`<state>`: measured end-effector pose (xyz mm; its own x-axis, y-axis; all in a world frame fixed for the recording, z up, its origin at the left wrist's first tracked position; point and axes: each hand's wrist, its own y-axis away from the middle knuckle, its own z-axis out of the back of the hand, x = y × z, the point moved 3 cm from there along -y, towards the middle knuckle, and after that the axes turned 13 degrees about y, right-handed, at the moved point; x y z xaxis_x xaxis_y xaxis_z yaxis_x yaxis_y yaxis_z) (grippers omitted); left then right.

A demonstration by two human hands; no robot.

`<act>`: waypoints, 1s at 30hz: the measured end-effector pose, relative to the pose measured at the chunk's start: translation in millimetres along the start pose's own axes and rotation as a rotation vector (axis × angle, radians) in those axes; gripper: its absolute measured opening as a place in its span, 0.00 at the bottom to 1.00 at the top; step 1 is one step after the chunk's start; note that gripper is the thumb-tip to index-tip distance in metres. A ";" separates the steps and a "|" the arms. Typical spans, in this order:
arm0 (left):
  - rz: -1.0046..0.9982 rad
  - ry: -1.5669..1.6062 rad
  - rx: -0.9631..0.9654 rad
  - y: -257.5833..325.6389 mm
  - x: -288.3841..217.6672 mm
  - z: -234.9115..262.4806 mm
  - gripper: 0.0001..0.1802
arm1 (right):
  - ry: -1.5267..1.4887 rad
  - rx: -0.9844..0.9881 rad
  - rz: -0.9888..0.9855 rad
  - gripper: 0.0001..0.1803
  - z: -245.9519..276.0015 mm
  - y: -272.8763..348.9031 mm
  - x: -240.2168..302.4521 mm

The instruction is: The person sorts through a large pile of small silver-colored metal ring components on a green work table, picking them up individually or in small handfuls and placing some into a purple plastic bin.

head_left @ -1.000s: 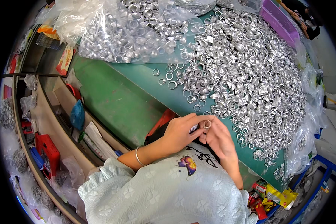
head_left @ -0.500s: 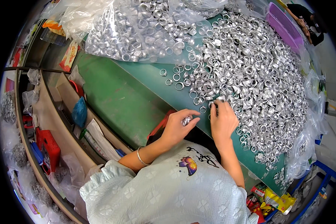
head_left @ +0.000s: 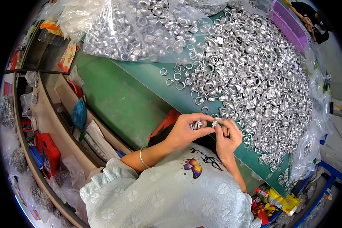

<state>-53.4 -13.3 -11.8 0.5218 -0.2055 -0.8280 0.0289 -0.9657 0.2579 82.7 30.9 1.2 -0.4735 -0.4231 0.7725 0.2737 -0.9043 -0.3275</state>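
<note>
My left hand [head_left: 186, 131] is curled around a small stack of silver metal rings [head_left: 196, 124] near the front edge of the green table [head_left: 140, 95]. My right hand [head_left: 227, 136] sits right beside it, with its fingertips pinching one silver ring [head_left: 215, 123] against the left hand's thumb. A wide heap of loose silver rings [head_left: 250, 72] covers the table just beyond both hands. I wear a bracelet [head_left: 141, 157] on the left wrist and a pale green top with a butterfly print.
A clear plastic bag full of rings [head_left: 136, 26] lies at the table's far left. A purple tray [head_left: 287, 22] stands at the far right. Shelves with a red crate [head_left: 47, 146] and bags run along the left. Snack wrappers [head_left: 273, 197] lie at lower right.
My right hand has come back from the ring heap to meet the left hand, bringing a ring with it. The left hand stays put with its stack.
</note>
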 end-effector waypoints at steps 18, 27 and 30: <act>-0.196 -0.392 -0.091 13.0 -1.0 14.6 0.05 | 0.740 0.266 0.089 0.14 -39.7 -11.0 -3.4; -0.181 -0.349 -0.028 14.2 -12.1 6.9 0.08 | 0.127 0.255 -0.218 0.12 -21.8 -10.5 -18.7; -0.169 -0.324 -0.026 13.6 -11.2 5.7 0.09 | -0.440 0.337 -0.513 0.11 -17.6 -7.3 -23.3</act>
<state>-63.7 -25.0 -1.9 0.2109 -0.0872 -0.9736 0.1156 -0.9868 0.1135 77.0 46.4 -24.0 -0.2515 0.1721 0.9524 0.3838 -0.8857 0.2614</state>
